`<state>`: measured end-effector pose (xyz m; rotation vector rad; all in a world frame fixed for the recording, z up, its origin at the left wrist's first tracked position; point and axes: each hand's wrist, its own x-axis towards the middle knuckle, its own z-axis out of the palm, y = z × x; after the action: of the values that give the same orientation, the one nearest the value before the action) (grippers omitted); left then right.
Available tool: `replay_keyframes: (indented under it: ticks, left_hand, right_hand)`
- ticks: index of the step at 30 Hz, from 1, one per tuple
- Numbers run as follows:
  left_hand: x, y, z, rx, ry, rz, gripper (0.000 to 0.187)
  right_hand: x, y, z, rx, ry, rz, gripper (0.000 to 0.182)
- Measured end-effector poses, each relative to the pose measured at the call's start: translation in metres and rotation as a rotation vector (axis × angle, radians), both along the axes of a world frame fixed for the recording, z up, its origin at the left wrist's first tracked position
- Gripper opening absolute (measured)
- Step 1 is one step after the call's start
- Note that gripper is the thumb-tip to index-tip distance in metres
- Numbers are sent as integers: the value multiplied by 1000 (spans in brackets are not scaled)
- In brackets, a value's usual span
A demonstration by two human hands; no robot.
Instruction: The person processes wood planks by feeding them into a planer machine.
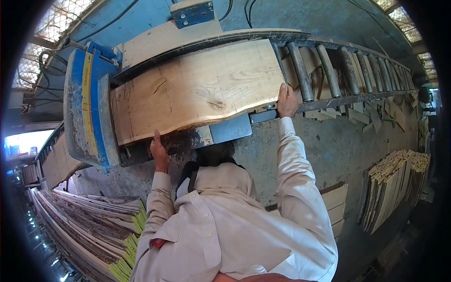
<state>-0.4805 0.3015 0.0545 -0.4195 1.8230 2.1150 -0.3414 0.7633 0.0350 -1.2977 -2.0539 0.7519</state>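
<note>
Shirt (235,230): nearest the camera, facing the front edge of the bench (231,129), within easy reach of its length.
Board (197,89): lying flat lengthwise on the bench, with wavy side at the front edge and straighter side toward the back edge, probably for alignment with the rail (188,51).
Blue cover (76,113): standing across the bench's left end, right at the board's left end; touching or overhanging, cannot tell.
Right hand (287,104): at the board's front right corner, fingers closed on the wood, apparently to control the free end.
Left hand (161,152): at the front edge, near the bench's left end, likely for steadying the wavy side; fingers partly hidden, cannot tell how far open or whether gripping.
Rollers (300,73): in a row beyond the bench's right end, presumably for carrying long wood.
Stacked planks (94,223): piled low, well apart from the bench's front left corner.
</note>
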Motion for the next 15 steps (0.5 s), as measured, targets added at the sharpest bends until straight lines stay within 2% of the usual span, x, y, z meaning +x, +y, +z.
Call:
replay_keyframes:
  ticks: [15]
  left_hand:
    - [4,1,1,-73,21,-1,46]
  right_hand:
    - [-1,1,-9,-47,57,-42,42]
